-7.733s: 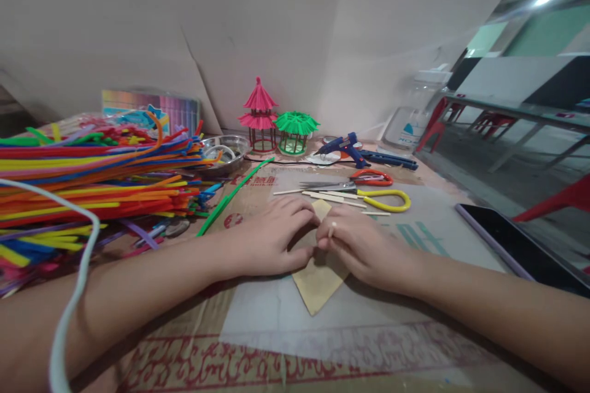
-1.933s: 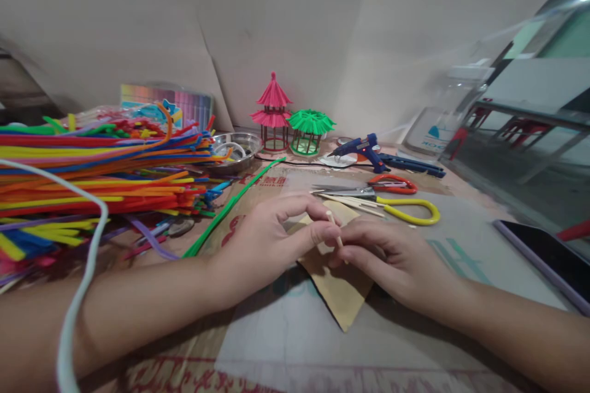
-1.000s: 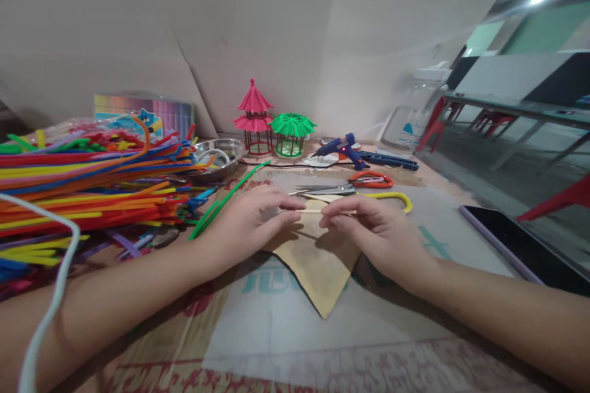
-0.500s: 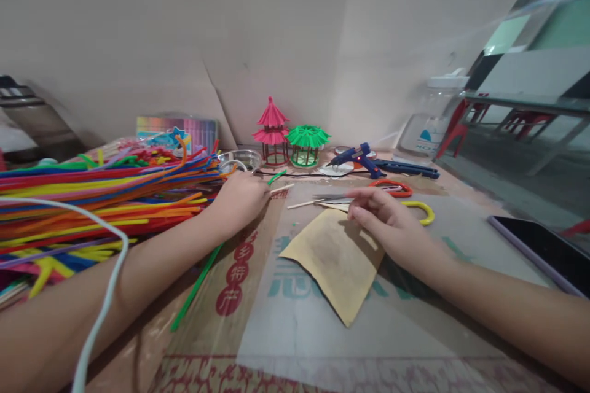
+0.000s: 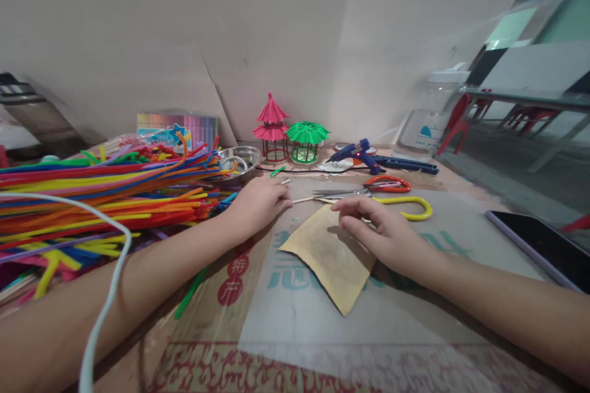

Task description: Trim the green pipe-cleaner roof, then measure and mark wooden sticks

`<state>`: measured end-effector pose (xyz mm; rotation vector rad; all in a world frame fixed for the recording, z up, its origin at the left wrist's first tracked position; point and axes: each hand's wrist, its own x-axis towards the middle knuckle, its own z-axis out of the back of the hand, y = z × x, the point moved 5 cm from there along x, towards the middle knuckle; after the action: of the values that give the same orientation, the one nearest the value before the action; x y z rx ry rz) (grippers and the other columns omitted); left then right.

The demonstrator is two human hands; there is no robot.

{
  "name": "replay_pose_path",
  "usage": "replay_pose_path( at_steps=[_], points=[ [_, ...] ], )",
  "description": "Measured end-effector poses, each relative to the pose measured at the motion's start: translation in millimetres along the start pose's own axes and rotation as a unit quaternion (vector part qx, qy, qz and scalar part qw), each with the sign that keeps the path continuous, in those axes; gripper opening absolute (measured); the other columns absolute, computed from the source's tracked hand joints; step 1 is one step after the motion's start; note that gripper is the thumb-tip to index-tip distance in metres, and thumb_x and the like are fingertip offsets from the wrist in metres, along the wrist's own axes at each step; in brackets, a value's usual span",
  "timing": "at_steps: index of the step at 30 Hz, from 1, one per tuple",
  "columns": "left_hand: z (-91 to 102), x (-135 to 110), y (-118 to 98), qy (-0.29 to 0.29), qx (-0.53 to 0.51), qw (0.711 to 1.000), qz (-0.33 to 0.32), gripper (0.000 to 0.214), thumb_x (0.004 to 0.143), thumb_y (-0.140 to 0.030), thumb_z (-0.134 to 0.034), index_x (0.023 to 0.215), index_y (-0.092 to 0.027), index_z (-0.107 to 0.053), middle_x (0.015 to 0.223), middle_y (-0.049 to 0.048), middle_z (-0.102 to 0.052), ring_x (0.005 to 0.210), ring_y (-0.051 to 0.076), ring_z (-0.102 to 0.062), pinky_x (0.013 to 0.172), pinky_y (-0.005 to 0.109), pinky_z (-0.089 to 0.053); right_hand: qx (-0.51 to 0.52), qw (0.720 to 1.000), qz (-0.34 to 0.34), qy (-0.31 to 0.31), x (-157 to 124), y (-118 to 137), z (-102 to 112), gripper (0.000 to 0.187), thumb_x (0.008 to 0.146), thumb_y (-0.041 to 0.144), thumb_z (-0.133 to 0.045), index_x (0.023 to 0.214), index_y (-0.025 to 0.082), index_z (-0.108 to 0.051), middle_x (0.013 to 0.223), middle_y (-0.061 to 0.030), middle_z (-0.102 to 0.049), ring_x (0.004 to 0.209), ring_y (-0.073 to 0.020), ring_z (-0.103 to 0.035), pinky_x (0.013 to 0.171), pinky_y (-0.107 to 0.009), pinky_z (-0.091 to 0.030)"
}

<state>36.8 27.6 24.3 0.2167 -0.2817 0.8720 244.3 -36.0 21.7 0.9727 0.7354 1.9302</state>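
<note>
Spreading toward six o'clock, the film (image 5: 295, 322) leaves room before the central sheet (image 5: 327, 252). The right hand (image 5: 387, 234), fingers part-spread, overlaps the sheet's two o'clock edge. At ten, the left hand (image 5: 258, 206) curls by a stick (image 5: 286, 182); whether it grips, I cannot tell. At one, scissors (image 5: 351, 193) lie just past the sheet's far corner, the glue gun (image 5: 354, 151) beyond.

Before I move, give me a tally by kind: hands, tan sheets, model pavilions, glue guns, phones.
Hands: 2, left hand and right hand
Tan sheet: 1
Model pavilions: 2, pink pavilion and green pavilion
Glue gun: 1
Phone: 1
Total: 7
</note>
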Motion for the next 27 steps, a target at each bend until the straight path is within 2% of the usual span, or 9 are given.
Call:
replay_pose_path(
  at_steps=[4, 8, 10, 12, 14, 17, 19, 23, 27],
  points=[
    [8.9, 3, 6, -0.012, 0.033, 0.999, 0.008, 0.018, 0.091, -0.023, -0.059, 0.083, -0.014, -0.073, 0.085, 0.0113, -0.072, 0.088, 0.025, -0.064, 0.085, 0.037, -0.047, 0.009, 1.0, -0.003, 0.008, -1, 1, -1, 0.017, 0.095, 0.026, -0.051, 0.107, 0.021, -0.061, 0.089, -0.0044, -0.072, 0.082, -0.0186, -0.071, 0.067, -0.03, -0.059],
    [32.5, 1, 1, -0.057, 0.026, 0.998, 0.031, 0.028, 0.094, -0.031, -0.054, 0.085, -0.012, -0.073, 0.089, 0.0139, -0.072, 0.09, 0.027, -0.063, 0.084, 0.04, -0.047, 0.05, 0.998, -0.022, 0.017, -1, -1, -2, 0.017, 0.095, 0.027, -0.053, 0.107, 0.021, -0.063, 0.09, -0.0043, -0.071, 0.081, -0.0179, -0.072, 0.069, -0.03, -0.059],
    [40.4, -3, -10, -0.065, -0.117, 0.988, 0.08, 0.024, 0.092, -0.033, -0.057, 0.087, -0.016, -0.072, 0.086, 0.0072, -0.072, 0.084, 0.022, -0.064, 0.075, 0.032, -0.047, 0.097, 0.994, -0.04, 0.023, -1, -2, -2, 0.02, 0.095, 0.031, -0.055, 0.109, 0.021, -0.064, 0.086, -0.0029, -0.07, 0.077, -0.0168, -0.071, 0.069, -0.03, -0.06],
    [36.4, -9, -30, -0.003, -0.287, 0.952, 0.108, 0.025, 0.093, -0.036, -0.054, 0.089, -0.018, -0.072, 0.078, 0.0011, -0.071, 0.07, 0.016, -0.063, 0.062, 0.026, -0.045, 0.154, 0.987, -0.052, 0.022, -1, -2, -2, 0.025, 0.093, 0.036, -0.058, 0.111, 0.02, -0.064, 0.078, -0.0008, -0.067, 0.072, -0.0155, -0.069, 0.067, -0.029, -0.059],
    [33.2, -14, -56, 0.045, -0.361, 0.928, 0.079, 0.023, 0.092, -0.033, -0.056, 0.084, -0.018, -0.071, 0.074, -0.0007, -0.07, 0.067, 0.014, -0.061, 0.059, 0.023, -0.043, 0.203, 0.977, -0.062, 0.013, -2, 0, 0, 0.029, 0.091, 0.042, -0.062, 0.109, 0.019, -0.065, 0.073, 0.0001, -0.066, 0.067, -0.0142, -0.066, 0.065, -0.028, -0.058],
    [30.0, -19, -78, 0.068, -0.419, 0.904, 0.058, 0.022, 0.093, -0.029, -0.056, 0.082, -0.017, -0.07, 0.075, -0.0003, -0.07, 0.069, 0.013, -0.061, 0.062, 0.022, -0.044, 0.272, 0.957, -0.098, 0.022, -4, -1, -2, 0.033, 0.089, 0.052, -0.065, 0.093, 0.019, -0.065, 0.07, -0.0004, -0.067, 0.062, -0.0131, -0.064, 0.062, -0.027, -0.056],
    [29.6, -20, -82, 0.059, -0.446, 0.892, 0.038, 0.025, 0.096, -0.029, -0.053, 0.083, -0.016, -0.07, 0.077, 0.0009, -0.07, 0.072, 0.013, -0.062, 0.066, 0.023, -0.047, 0.317, 0.939, -0.127, 0.027, -4, -5, -3, 0.037, 0.088, 0.057, -0.064, 0.085, 0.02, -0.061, 0.067, 0.0003, -0.066, 0.057, -0.0131, -0.062, 0.059, -0.027, -0.055],
    [30.2, -21, -82, 0.026, -0.487, 0.873, -0.011, 0.02, 0.098, -0.023, -0.052, 0.095, -0.016, -0.071, 0.092, 0.0037, -0.073, 0.087, 0.015, -0.067, 0.078, 0.025, -0.051, 0.367, 0.912, -0.184, 0.001, 1, -18, 0, 0.037, 0.087, 0.058, -0.065, 0.083, 0.022, -0.058, 0.059, 0.0025, -0.063, 0.051, -0.0126, -0.058, 0.051, -0.025, -0.049],
    [28.5, -23, -83, 0.009, -0.471, 0.882, -0.018, 0.017, 0.097, -0.021, -0.055, 0.098, -0.017, -0.072, 0.094, 0.0027, -0.074, 0.088, 0.014, -0.067, 0.08, 0.025, -0.051, 0.393, 0.898, -0.2, 0.0, 5, -23, 1, 0.036, 0.088, 0.057, -0.064, 0.081, 0.022, -0.057, 0.057, 0.0029, -0.064, 0.047, -0.0117, -0.056, 0.05, -0.024, -0.048]
  ],
)
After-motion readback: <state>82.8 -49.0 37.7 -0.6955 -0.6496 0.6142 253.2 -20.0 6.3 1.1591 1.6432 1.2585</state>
